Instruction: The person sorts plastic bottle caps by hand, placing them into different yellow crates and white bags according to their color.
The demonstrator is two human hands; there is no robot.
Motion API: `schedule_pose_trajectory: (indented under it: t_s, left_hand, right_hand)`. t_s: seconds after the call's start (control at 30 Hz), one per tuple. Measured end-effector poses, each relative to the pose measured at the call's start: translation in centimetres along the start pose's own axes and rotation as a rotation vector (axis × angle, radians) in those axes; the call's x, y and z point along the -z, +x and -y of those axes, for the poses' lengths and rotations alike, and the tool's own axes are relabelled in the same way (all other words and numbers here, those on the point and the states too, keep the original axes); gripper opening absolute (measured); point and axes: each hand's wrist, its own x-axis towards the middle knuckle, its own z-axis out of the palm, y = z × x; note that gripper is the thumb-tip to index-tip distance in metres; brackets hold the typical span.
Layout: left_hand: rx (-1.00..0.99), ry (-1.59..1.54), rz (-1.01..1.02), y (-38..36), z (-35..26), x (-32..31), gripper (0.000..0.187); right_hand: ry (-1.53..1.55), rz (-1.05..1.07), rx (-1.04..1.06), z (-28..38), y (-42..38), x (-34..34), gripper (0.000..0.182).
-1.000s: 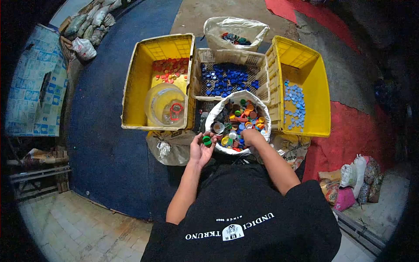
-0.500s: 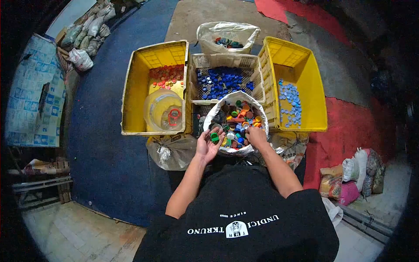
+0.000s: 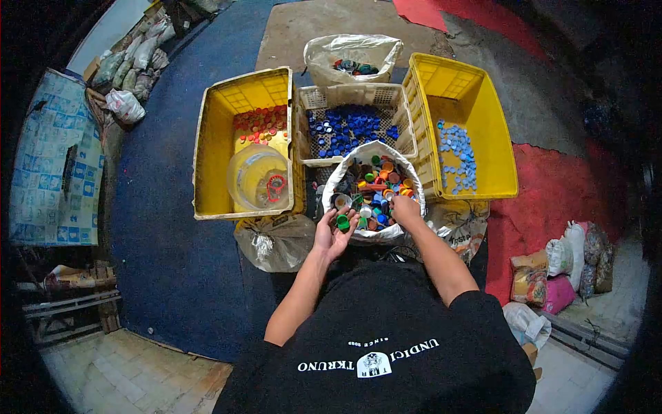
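Left hand (image 3: 334, 231): cupped palm-up at the near rim of the white sack (image 3: 345, 172), green caps (image 3: 341, 221) cradled.
Right hand (image 3: 405, 209): fingers curled down into the sack's mixed caps (image 3: 379, 183); grip cannot be told.

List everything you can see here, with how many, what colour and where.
mixed caps sack: one, white, open in front of the person, holding many-coloured bottle caps
left crate: one, yellow, red and orange caps at its far end
clear tub: one, transparent, inside left crate, near end
mesh basket: one, whitish, centre, dark blue caps inside
right crate: one, yellow, light blue caps inside
far bag: one, clear plastic, behind the basket, dark caps inside
grey bag: one, tied, below left crate
floor sacks: several, mixed colours, far right
green caps: two or so, in left palm
left hand: palm up at the sack rim
right hand: reaching into the sack
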Motion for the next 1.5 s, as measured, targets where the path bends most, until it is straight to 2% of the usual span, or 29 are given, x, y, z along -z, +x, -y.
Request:
schedule_pose_trajectory:
  t_s: [0.07, 0.13, 0.17, 0.23, 0.27, 0.3, 0.37, 0.47, 0.57, 0.6, 0.63, 0.67, 0.7, 0.77, 0.83, 0.87, 0.9, 0.93, 0.97, 1.03, 1.1, 1.17, 1.23, 1.3, 1.37, 1.43, 1.5]
  left_hand:
    - [-0.015, -0.001, -0.005, 0.0, -0.1, -0.1, 0.037]
    - [-0.003, -0.004, -0.022, 0.1, 0.0, 0.3, 0.037]
    - [-0.01, -0.01, -0.019, 0.3, -0.1, 0.4, 0.037]
    - [0.018, -0.001, -0.016, 0.8, 0.1, 0.9, 0.035]
    - [0.02, 0.029, -0.039, 0.2, 0.3, -0.2, 0.033]
    - [0.016, 0.025, -0.036, 0.2, 0.3, -0.3, 0.033]
    - [0.095, 0.088, -0.013, 0.5, 0.3, -0.2, 0.033]
    - [0.115, 0.13, 0.006, 1.1, 0.1, -0.1, 0.03]
    - [0.085, 0.109, 0.018, 2.5, -0.4, 1.3, 0.024]
    - [0.086, 0.099, 0.013, 2.8, -0.8, 1.6, 0.022]
    - [0.085, 0.088, 0.01, 2.5, -1.5, 0.9, 0.02]
    - [0.067, 0.066, -0.047, 2.0, -1.9, 0.4, 0.018]
    - [0.083, -0.009, -0.02, 2.2, -2.5, 0.7, 0.017]
    - [0.028, -0.048, 0.052, 2.3, -4.5, 1.4, 0.015]
    - [-0.036, -0.187, 0.086, 3.4, -7.8, 0.9, 0.015]
    - [-0.155, -0.225, 0.102, 4.7, -10.1, 0.0, 0.016]
    - [-0.203, -0.248, 0.226, 6.4, -13.4, -0.7, 0.019]
    - [-0.3, -0.334, 0.3, 8.4, -16.5, -1.6, 0.032]
    - [-0.459, -0.321, 0.049, 7.1, -18.0, -5.8, 0.064]
    - [-0.376, -0.311, -0.026, 5.8, -20.3, -8.4, 0.094]
    - [-0.268, -0.236, 0.048, 6.8, -19.9, -6.3, 0.104]
    - [-0.263, -0.132, 0.017, 6.8, -17.6, -4.3, 0.092]
    - [-0.189, -0.048, -0.004, 6.3, -15.3, -1.9, 0.075]
    - [-0.13, 0.052, -0.116, 5.2, -12.4, -0.5, 0.051]
    - [-0.038, 0.19, -0.116, 4.4, -9.9, 1.5, 0.04]
    - [0.034, 0.339, -0.103, 2.6, -7.8, 1.4, 0.034]
    - [0.076, 0.457, -0.063, 1.8, -6.5, 1.5, 0.032]
  right_hand:
    - [0.05, -0.043, 0.006, 0.1, -0.3, 0.8, 0.023]
    - [0.199, -0.221, 0.038, 0.1, -0.6, 1.4, 0.023]
    - [0.194, -0.222, 0.046, 0.3, -0.6, 1.7, 0.023]
    - [0.564, -0.359, 0.096, 1.9, -1.8, 3.5, 0.018]
    - [0.795, -0.29, 0.1, 3.9, -3.8, 5.7, 0.02]
    - [0.859, -0.273, 0.258, 3.6, -2.6, 3.6, 0.022]
    - [0.892, -0.045, 0.239, 7.0, -5.7, 5.8, 0.025]
    - [0.9, 0.05, 0.332, 8.9, -6.9, 5.7, 0.036]
    - [1.011, 0.041, 0.234, 9.3, -7.6, 6.1, 0.036]
    - [0.963, -0.071, 0.283, 8.8, -7.0, 5.1, 0.033]
    - [1.025, -0.087, 0.273, 8.7, -6.6, 4.6, 0.029]
    - [1.094, -0.034, 0.207, 8.2, -6.4, 4.2, 0.027]
    - [1.161, 0.024, 0.138, 8.3, -6.7, 4.5, 0.026]
    - [1.197, 0.013, 0.109, 8.7, -6.8, 4.6, 0.026]
    - [1.135, -0.154, 0.202, 9.0, -5.9, 3.2, 0.026]
    - [1.162, -0.095, 0.112, 9.0, -5.7, 3.0, 0.027]
    - [1.17, -0.093, 0.093, 9.6, -5.7, 3.1, 0.026]
    - [1.186, -0.079, 0.067, 10.0, -5.6, 3.0, 0.025]
    - [1.202, -0.063, 0.035, 10.5, -5.4, 2.8, 0.025]
    - [1.242, 0.0, -0.031, 11.9, -5.8, 3.8, 0.023]
    - [1.057, -0.163, 0.158, 11.7, -4.6, 3.7, 0.024]
    - [1.307, -0.116, 0.049, 11.5, -3.6, 2.9, 0.024]
    - [1.372, -0.132, -0.006, 11.4, -3.4, 3.2, 0.023]
    - [1.242, -0.287, 0.064, 9.6, -2.2, 1.7, 0.021]
    - [1.283, -0.36, -0.003, 9.6, -3.3, 3.8, 0.019]
    - [1.307, -0.327, -0.096, 7.7, -3.1, 4.5, 0.018]
    - [1.22, -0.467, -0.07, 6.9, -3.6, 5.7, 0.017]
